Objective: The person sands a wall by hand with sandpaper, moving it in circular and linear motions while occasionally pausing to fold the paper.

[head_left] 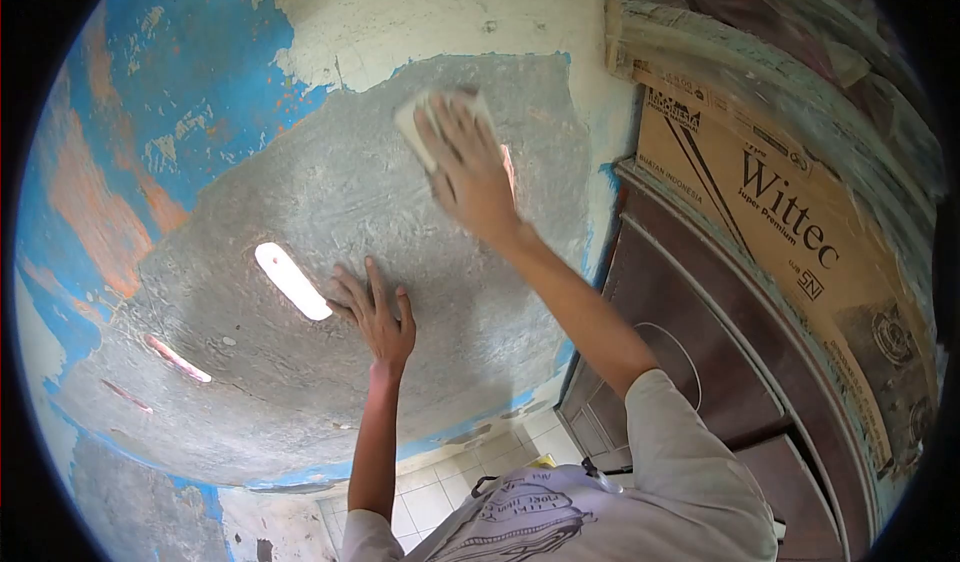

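A grey plastered wall patch (300, 182) fills the middle of the head view, bordered by blue paint and bare cream wall. High on it, my right hand (465, 177) presses a pale rectangular pad (412, 127) against the plaster, fingers laid over the pad. Both are smeared by motion, so the pad's exact kind cannot be told. Lower down, my left hand (377, 314) rests on the plaster with its fingers spread, holding nothing. Just left of those fingertips is a bright elongated slot (290, 280) through the wall. Part of another slot (507, 170) shows beside my right hand.
On the right stands a dark brown cabinet (690, 312) with a large Wittec cardboard box (740, 177) on top. Peeling blue paint (230, 52) covers the upper left. Another narrow slot (178, 359) lies lower left. Pale floor tiles (430, 502) show below.
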The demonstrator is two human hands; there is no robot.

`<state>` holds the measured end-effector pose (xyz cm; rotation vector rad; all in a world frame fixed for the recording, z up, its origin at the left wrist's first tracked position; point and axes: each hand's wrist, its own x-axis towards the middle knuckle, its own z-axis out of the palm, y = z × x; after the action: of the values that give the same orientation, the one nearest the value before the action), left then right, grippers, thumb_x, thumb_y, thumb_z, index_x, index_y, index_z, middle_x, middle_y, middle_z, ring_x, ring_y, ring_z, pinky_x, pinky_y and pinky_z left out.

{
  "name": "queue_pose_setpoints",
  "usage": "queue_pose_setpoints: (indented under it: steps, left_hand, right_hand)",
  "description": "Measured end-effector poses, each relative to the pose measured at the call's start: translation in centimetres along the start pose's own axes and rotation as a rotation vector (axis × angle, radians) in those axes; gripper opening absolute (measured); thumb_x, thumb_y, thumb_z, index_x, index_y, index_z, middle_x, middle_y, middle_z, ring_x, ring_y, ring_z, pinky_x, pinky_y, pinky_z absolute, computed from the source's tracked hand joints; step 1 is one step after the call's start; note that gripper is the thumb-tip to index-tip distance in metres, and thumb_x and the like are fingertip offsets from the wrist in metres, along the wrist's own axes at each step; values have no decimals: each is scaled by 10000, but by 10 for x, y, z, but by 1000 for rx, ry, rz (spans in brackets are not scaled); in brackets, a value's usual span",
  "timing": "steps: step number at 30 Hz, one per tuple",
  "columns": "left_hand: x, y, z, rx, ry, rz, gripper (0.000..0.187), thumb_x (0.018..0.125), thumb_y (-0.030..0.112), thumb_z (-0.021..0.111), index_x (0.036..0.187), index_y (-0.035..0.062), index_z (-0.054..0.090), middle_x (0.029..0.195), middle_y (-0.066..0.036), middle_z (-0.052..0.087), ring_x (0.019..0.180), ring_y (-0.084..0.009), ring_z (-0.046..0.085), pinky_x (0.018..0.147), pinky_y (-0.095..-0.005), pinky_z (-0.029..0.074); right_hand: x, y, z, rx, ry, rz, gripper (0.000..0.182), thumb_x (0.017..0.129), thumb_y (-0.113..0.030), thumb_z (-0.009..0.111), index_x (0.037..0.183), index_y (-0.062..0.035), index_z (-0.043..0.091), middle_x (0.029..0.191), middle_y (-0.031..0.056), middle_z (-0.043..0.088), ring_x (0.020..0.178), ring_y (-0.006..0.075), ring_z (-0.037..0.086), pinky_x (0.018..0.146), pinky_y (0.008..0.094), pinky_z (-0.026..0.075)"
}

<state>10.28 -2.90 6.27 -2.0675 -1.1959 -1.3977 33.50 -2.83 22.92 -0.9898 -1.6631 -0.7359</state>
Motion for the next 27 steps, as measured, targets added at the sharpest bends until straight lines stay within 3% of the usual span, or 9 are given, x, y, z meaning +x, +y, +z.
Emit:
queue_pose_setpoints:
  steps: [7,8,11,14,17,18,21,22,27]
  left_hand:
    - [42,21,4,165,-24,72,566,1066,344,439,1587,125,403,1688,-214,215,1574,-423,97,1202,-651,-74]
    - [41,21,7,218,4,90,573,1071,362,425,1590,121,395,1687,-218,214,1569,-431,111,1204,-653,-49]
    - [39,16,22,332,84,139,587,1077,404,398,1588,115,395,1682,-221,226,1557,-441,155,1211,-652,16]
    - [39,9,30,366,154,158,580,1069,418,402,1567,124,439,1672,-206,270,1550,-428,195,1219,-641,53]
    - [37,7,33,350,187,156,559,1061,422,413,1537,137,490,1657,-186,316,1547,-411,221,1226,-625,76]
    - [38,8,32,345,197,150,545,1057,421,423,1517,145,520,1648,-176,342,1546,-400,231,1230,-615,79]
    - [37,9,29,350,198,158,555,1058,421,415,1529,139,503,1649,-178,339,1543,-408,237,1229,-617,87]
    - [38,9,30,355,198,166,568,1061,421,407,1545,132,480,1655,-184,324,1542,-417,235,1226,-623,90]
    - [37,6,34,326,226,155,542,1051,414,426,1513,151,528,1640,-166,364,1540,-394,256,1236,-603,86]
  right_hand:
    - [-33,54,4,-109,288,276,715,941,-128,603,1595,-39,328,1654,231,280,1533,418,257,1243,553,218]
    - [-46,33,0,-81,236,237,721,933,-124,604,1583,8,324,1646,248,286,1528,441,256,1242,565,205]
    - [-42,5,3,-16,-59,35,707,937,-125,600,1597,-87,350,1642,220,311,1511,435,289,1237,558,222]
    - [3,26,-13,28,17,-19,666,959,-129,575,1593,-115,367,1638,206,320,1502,440,297,1231,558,238]
    - [-8,57,-16,-71,240,229,621,993,-147,530,1586,-75,362,1626,235,317,1500,455,289,1223,563,249]
    - [-32,63,-7,12,272,276,589,1044,-161,492,1600,-55,332,1665,275,201,1539,463,194,1238,596,147]
    - [-102,44,14,27,165,318,577,1054,-157,473,1602,-51,327,1662,294,191,1545,484,148,1232,617,125]
    - [-108,38,13,22,107,236,605,1014,-163,482,1584,-17,343,1648,275,255,1520,496,223,1219,643,152]
    - [-33,72,-25,39,-37,53,625,1023,-172,528,1607,-78,327,1675,246,206,1547,451,180,1240,595,143]
